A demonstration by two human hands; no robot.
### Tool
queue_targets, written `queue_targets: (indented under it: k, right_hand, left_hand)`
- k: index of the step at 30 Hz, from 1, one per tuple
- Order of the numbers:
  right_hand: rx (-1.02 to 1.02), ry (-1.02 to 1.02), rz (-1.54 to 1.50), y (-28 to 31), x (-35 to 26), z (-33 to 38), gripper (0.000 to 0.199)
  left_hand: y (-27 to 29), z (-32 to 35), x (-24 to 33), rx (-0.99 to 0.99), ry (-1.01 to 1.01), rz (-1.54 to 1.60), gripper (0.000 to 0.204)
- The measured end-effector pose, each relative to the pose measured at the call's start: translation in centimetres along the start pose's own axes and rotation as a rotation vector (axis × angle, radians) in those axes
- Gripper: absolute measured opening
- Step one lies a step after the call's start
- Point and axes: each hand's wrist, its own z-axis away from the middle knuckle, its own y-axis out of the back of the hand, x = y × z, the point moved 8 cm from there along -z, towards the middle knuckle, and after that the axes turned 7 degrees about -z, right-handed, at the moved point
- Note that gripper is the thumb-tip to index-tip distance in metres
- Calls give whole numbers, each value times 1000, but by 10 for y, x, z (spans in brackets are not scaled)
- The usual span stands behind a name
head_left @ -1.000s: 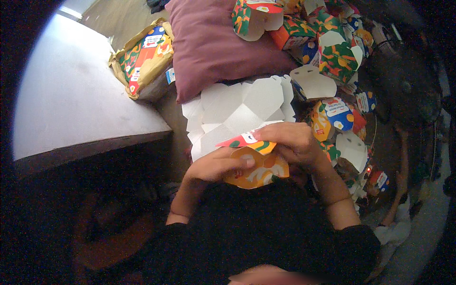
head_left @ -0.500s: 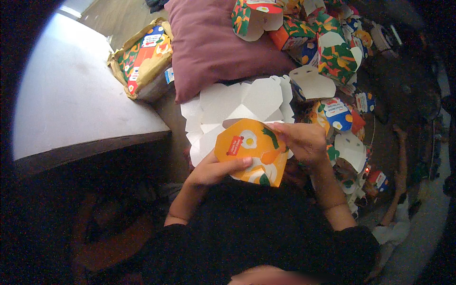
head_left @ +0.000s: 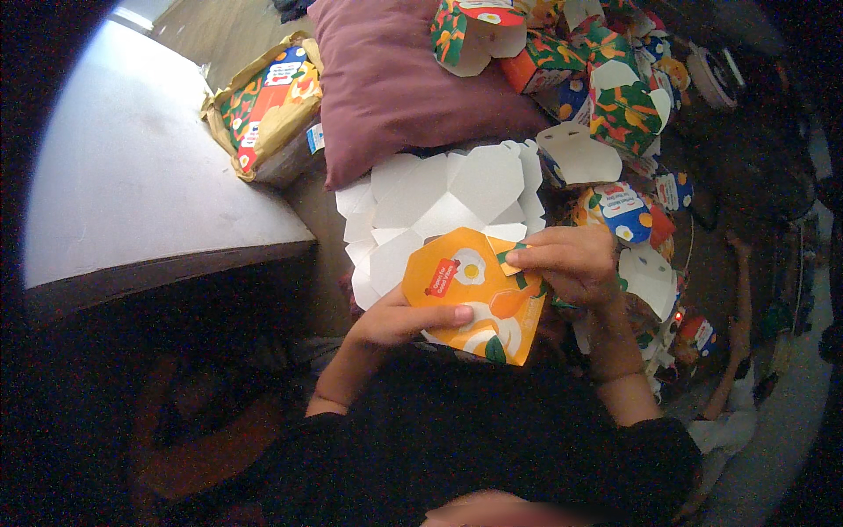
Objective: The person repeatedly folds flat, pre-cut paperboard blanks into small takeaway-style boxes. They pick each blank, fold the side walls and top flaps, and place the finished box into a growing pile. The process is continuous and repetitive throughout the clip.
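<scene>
Gripping a folded orange cardboard carton printed with fried eggs (head_left: 479,290) by its left side, the person's left hand (head_left: 386,321) lays a thumb across the printed face, fingers hidden beneath. The right hand (head_left: 571,259) makes a narrow pinch on a small flap at the carton's far right corner. From where I stand, the carton overlaps the near part of some flat white die-cut cardboard sheets (head_left: 487,184). Beyond them lies a plump mauve fabric pillow (head_left: 404,88); a heap of multicoloured printed cardboard boxes (head_left: 625,110) spreads along the right.
</scene>
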Motion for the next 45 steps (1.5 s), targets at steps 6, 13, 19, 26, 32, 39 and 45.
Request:
queue_targets:
  k: [6, 13, 19, 26, 32, 39, 45]
  right_hand:
    - [4, -53, -20, -3, 1, 1, 24]
    - [41, -177, 88, -14, -1, 10, 27]
    - [113, -654, -540, -20, 41, 33, 27]
    - [130, -695, -905, -35, 61, 46, 30]
    - [-125, -474, -941, -40, 46, 33, 100]
    - [-439, -242, -252, -13, 3, 19, 125]
    - [-207, -305, 173, 48, -14, 42, 104]
  left_hand:
    - [2, -5, 3, -38, -57, 18, 53]
    - [5, -6, 6, 41, -116, -10, 55]
    - [3, -10, 3, -12, -97, -215, 54]
    - [-4, -12, 3, -53, -204, -273, 51]
    - [-34, -10, 13, -508, -483, -647, 38]
    - [-46, -11, 38, -449, -751, -1023, 30]
    - [-44, -10, 64, 52, -1085, -1067, 37]
